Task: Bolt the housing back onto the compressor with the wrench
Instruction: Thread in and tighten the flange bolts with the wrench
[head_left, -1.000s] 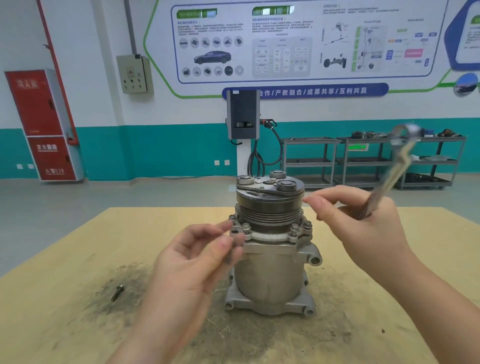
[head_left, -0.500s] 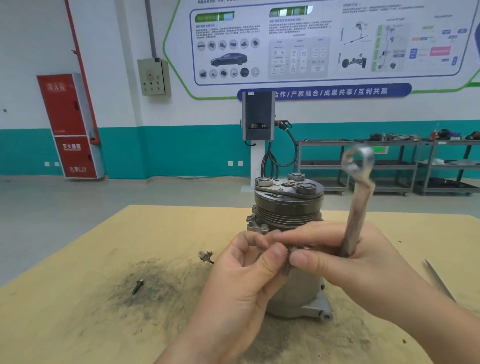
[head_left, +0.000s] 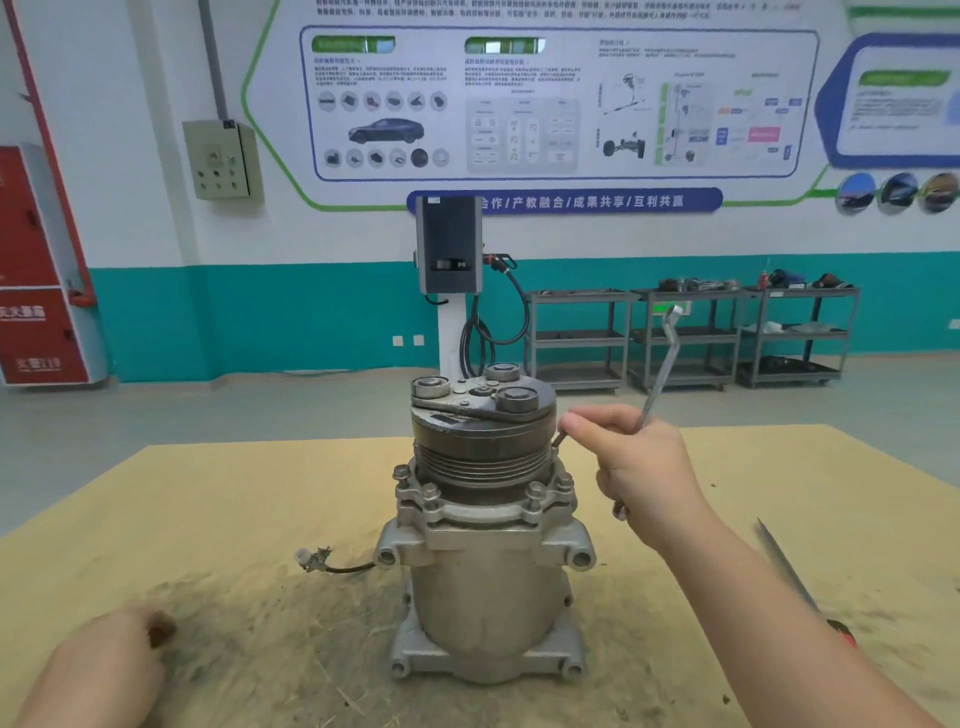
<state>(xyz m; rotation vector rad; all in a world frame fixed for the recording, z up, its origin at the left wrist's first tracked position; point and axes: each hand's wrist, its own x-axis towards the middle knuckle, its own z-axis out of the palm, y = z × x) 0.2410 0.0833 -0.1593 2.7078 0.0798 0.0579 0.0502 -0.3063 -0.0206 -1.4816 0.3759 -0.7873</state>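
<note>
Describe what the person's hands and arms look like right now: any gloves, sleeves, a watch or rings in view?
Both are bare. The right hand wears no glove, and its forearm shows no sleeve, watch or band all the way to the frame edge. No ring shows on its fingers. The left hand is ungloved too, but it is cut off at the lower corner, so its wrist and arm are out of view.

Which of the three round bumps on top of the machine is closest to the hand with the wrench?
The right-hand bump, at the front right of the compressor's top. It sits nearest the right hand holding the wrench; the other two lie farther left and back.
</note>
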